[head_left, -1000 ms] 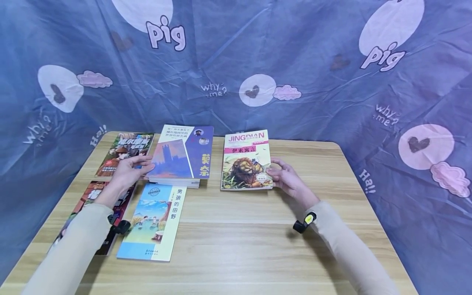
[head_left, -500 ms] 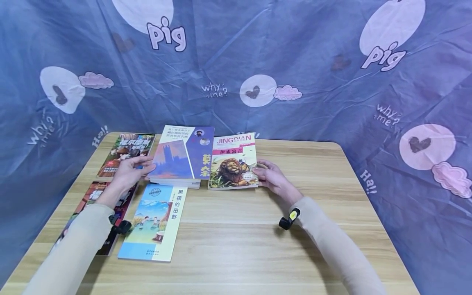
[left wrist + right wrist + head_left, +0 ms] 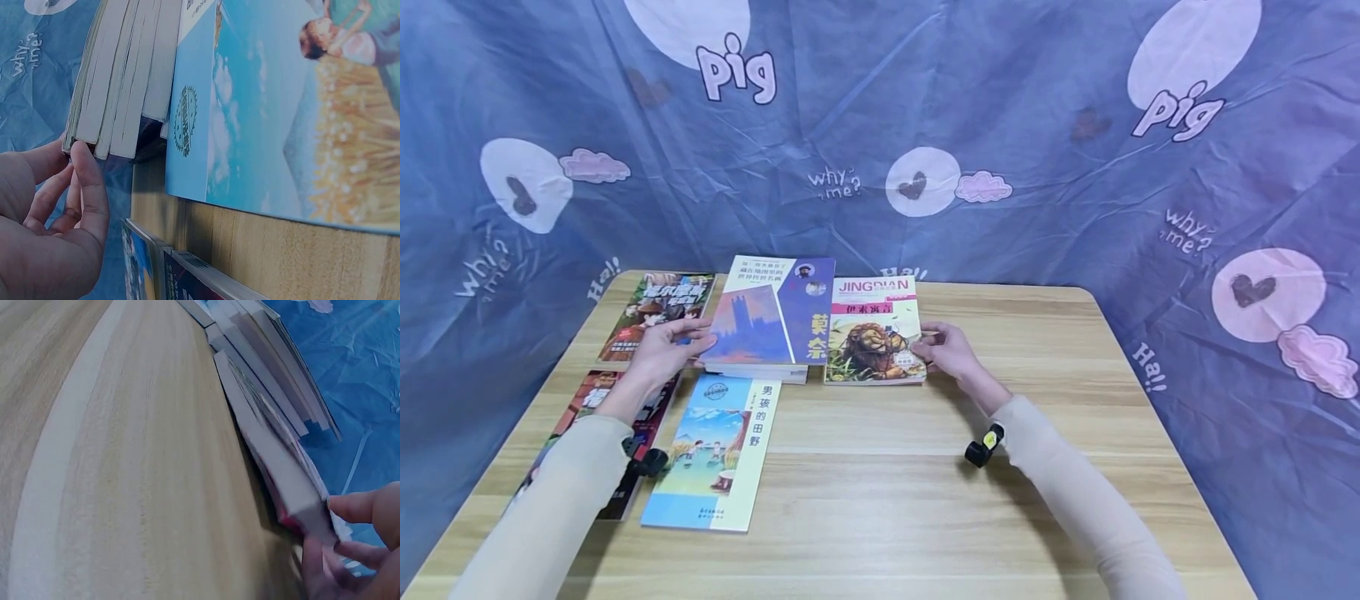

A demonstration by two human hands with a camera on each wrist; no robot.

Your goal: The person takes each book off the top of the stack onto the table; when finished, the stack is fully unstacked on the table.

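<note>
At the back of the table lies a stack of several books topped by a purple-and-white book (image 3: 760, 312). My left hand (image 3: 662, 354) pinches the stack's left front corner; in the left wrist view, thumb and fingers meet at the outermost book edges (image 3: 87, 94). To the right of the stack is a book with a lion cover (image 3: 872, 333), its left side right at the stack. My right hand (image 3: 955, 354) grips this book by its right edge, thumb above and fingers below, as the right wrist view shows at the book's corner (image 3: 303, 509).
A light-blue book with children on its cover (image 3: 707, 454) lies in front of the stack. Two dark comic-style books, one at the back (image 3: 658, 304) and one nearer (image 3: 591, 400), lie at the left, partly behind my left arm. A blue printed cloth (image 3: 1037, 100) hangs behind the wooden table (image 3: 910, 500).
My right hand has moved left with the lion-cover book, closing the gap to the stack, and the book has settled lower and flatter. My left hand has stayed at the stack.
</note>
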